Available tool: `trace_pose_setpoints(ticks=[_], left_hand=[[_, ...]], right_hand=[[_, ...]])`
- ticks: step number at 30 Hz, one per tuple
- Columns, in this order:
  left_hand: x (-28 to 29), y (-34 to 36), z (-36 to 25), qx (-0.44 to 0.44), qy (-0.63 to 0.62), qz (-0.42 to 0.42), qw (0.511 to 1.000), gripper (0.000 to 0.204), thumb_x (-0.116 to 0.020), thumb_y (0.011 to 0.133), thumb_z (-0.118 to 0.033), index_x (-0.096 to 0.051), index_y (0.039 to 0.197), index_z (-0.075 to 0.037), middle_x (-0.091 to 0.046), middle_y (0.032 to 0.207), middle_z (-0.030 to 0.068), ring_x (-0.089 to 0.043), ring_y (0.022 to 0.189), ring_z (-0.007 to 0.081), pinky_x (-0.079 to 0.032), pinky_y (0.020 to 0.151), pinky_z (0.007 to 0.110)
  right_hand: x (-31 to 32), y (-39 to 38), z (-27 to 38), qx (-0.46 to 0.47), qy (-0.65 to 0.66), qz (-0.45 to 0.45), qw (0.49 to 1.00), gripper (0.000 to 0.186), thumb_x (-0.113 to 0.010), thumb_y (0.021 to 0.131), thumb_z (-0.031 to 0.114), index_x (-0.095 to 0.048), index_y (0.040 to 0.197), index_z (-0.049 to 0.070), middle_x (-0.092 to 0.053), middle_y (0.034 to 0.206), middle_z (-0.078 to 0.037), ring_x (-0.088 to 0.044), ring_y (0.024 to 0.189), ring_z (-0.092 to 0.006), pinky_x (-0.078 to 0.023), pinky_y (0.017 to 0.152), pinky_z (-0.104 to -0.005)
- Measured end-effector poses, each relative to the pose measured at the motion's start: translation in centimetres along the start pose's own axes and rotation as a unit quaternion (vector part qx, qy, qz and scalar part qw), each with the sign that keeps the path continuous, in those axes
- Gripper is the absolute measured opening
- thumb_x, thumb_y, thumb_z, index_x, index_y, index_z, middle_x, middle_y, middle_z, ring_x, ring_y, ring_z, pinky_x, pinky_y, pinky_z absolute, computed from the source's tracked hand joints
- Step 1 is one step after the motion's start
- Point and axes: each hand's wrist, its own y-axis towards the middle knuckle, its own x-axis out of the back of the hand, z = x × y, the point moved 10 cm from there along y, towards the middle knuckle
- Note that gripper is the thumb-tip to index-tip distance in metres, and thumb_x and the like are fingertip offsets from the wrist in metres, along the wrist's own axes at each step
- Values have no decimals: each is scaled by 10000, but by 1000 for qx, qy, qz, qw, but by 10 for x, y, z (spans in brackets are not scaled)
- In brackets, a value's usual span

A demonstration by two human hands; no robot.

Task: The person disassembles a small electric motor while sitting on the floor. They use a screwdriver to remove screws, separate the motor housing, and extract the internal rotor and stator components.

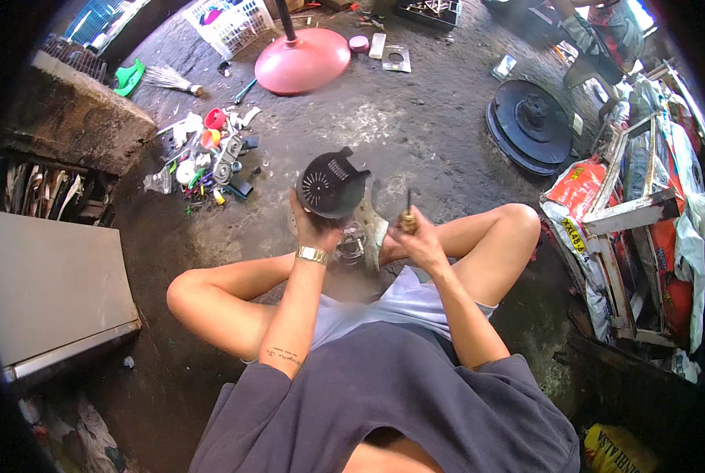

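Observation:
My left hand (pixel 313 229), with a gold-coloured watch (pixel 312 255) at the wrist, is closed around a black round vented motor cover (pixel 330 189). The cover is tilted so that its slots show, and its rim has a notch. In my right hand (pixel 423 243) is a screwdriver (pixel 408 220) with a yellowish handle, its thin shaft pointing up and away, apart from the cover. Below the cover, between my bent legs, lies a shiny metal part (pixel 350 246), partly hidden by my left hand; its kind I cannot make out.
Small plastic and metal parts (pixel 214 162) are heaped at the left. Ahead stands a pink round base (pixel 303 61) with a pole. A black round base (pixel 530 126) lies farther right, near sacks and a wooden frame (pixel 632 213). A pale cabinet (pixel 61 288) stands left.

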Motion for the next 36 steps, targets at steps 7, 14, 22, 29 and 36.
trace_pose_setpoints(ticks=[7,14,22,29,36], left_hand=[[-1,13,16,53,294,19,954,899,-506,906,-800,-477,1510,-134,-548,1494,111,-566,1301,320,-482,1050,526],[89,3,-15,-9,436,-124,892,549,-607,998,-532,-574,1312,-82,-646,1180,96,-609,876,148,-495,616,277],[143,-9,-12,7,373,-189,908,272,-640,1017,-354,-618,1074,-89,-664,893,38,-536,571,92,-411,436,237],[166,20,-1,60,380,-113,916,269,-668,1007,-333,-592,1025,-76,-557,761,2,-465,528,67,-358,408,234],[234,63,-37,-103,607,-153,773,364,-591,974,-125,-561,1316,-5,-634,741,108,-576,538,185,-459,447,324]], right_hand=[[-22,45,-28,-80,362,13,929,325,-758,925,315,-662,1093,54,-684,850,-55,-635,756,-147,-521,644,-334],[135,165,-182,-275,388,-287,832,183,-631,911,170,-591,1022,30,-620,838,-199,-605,619,-303,-434,389,-417],[272,165,-116,-190,355,-275,873,405,-726,939,345,-519,1212,130,-686,923,-160,-561,498,-247,-537,485,-401],[87,69,-85,-140,395,-158,894,343,-776,889,319,-578,1074,108,-621,882,-92,-592,565,-254,-528,511,-418],[-49,-19,-28,-144,371,11,917,348,-752,924,274,-607,1132,36,-649,893,-72,-628,665,-186,-518,558,-341]])
